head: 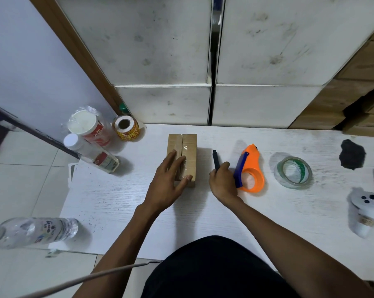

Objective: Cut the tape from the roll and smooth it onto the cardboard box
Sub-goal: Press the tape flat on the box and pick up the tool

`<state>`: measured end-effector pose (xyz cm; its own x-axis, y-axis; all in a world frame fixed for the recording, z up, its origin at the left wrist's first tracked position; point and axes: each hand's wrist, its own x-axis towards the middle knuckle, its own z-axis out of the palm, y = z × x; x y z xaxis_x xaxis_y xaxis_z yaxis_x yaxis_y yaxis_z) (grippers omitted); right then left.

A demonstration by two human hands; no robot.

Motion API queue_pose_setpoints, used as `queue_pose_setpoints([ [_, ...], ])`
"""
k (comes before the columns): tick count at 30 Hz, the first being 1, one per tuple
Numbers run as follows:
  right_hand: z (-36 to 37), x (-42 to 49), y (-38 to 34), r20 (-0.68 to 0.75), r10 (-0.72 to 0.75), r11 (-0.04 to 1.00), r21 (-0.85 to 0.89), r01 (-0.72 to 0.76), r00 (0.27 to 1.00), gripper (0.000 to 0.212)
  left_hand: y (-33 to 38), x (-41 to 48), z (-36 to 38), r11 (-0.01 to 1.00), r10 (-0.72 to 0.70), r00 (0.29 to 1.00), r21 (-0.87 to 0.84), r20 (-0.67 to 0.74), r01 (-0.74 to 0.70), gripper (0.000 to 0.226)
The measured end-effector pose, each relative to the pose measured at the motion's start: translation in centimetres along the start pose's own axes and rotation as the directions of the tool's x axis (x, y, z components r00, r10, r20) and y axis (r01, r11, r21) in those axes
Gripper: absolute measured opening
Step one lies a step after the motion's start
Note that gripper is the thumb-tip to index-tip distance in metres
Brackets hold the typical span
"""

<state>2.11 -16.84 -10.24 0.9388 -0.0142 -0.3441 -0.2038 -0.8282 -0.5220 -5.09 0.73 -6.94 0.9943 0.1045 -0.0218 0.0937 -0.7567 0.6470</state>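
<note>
Cardboard box sits mid-surface, long side running away from the person, w/ a clear strip of tape already down along its top seam. Left hand lies flat on the near half of the box, fingers spread wide & pressing on the strip, thumb against the near right edge. So the smoothing step looks to be in hand; the cut seems done, since no tape runs from the box to any roll.

Just right of the box, right hand is closed round a black cutter, blade end pointing away, tip clear of the box. Orange tape dispenser lies touching that hand's right side, empty as far as visible. Clear tape roll lies flat further right, well apart from the box.

Next move, prob.: slide the left palm along the strip toward the far end, pressing out bubbles & folding ends over the edge; right hand should put the cutter down on the white surface to help.
</note>
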Motion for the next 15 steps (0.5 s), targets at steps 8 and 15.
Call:
queue_pose_setpoints([
  [8, 0.7, 0.8, 0.6, 0.095, -0.243, 0.826, -0.502, 0.257, 0.965, 0.023, 0.2, -0.1, -0.1, 1.0, -0.007, 1.0, -0.019, -0.008, 0.007, 0.059],
  [15, -0.5, 3.3, -0.9, 0.278, -0.245, 0.681, -0.633, 0.369, 0.929, 0.03, -0.1, -0.1, 0.1, 1.0, 0.006, 1.0, -0.022, -0.018, -0.007, 0.059],
])
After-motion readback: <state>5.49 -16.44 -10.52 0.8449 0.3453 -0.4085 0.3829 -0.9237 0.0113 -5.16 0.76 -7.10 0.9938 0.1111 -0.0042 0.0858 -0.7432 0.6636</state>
